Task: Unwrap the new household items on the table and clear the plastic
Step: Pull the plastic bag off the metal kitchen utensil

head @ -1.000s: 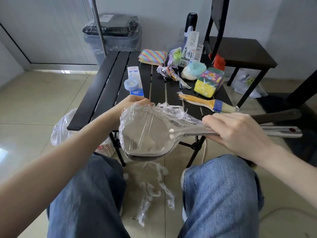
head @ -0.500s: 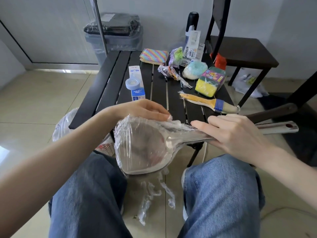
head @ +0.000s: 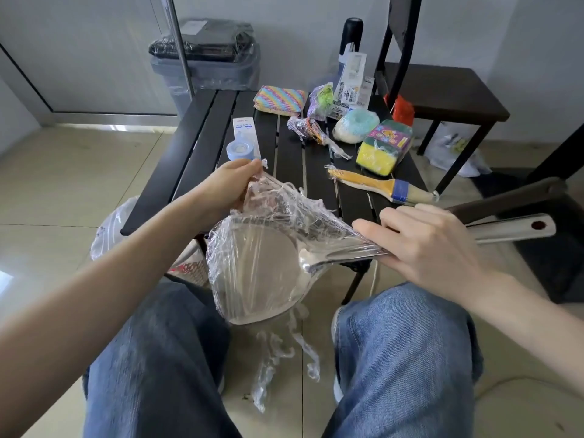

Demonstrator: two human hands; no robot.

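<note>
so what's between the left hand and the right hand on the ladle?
Head view: a taut, crumpled sheet of plastic wrap spans from the left hand, which pinches it, to the right hand gripping the ladle handle. The wrapped bowl hangs below.

I've got the ladle (head: 262, 273) near, between my knees, my left hand (head: 227, 188) at its far-left, right hand (head: 423, 245) on its handle, with the table (head: 189, 159) behind, the brush (head: 379, 186) near-right on it, and a bin (head: 205, 67) far left.
</note>
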